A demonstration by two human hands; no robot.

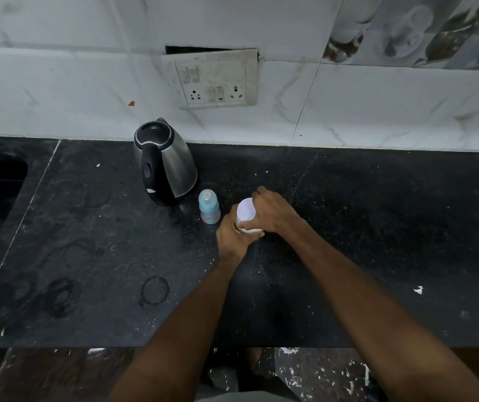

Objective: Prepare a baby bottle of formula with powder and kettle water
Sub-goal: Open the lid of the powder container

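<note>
Powder tub (245, 214) is gripped low by the left hand (232, 237); its lid is clasped by the right hand (273, 213). A sudden release could scatter powder or topple the baby bottle (209, 206) just left.

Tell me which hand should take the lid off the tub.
Right. The right hand already grips over the lid from above, while the left hand holds the tub's body steady on the counter.

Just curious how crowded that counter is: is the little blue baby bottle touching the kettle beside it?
Apart. The head view shows a strip of dark counter between the baby bottle and the base of the kettle; the bottle stands alone just right of it.
</note>
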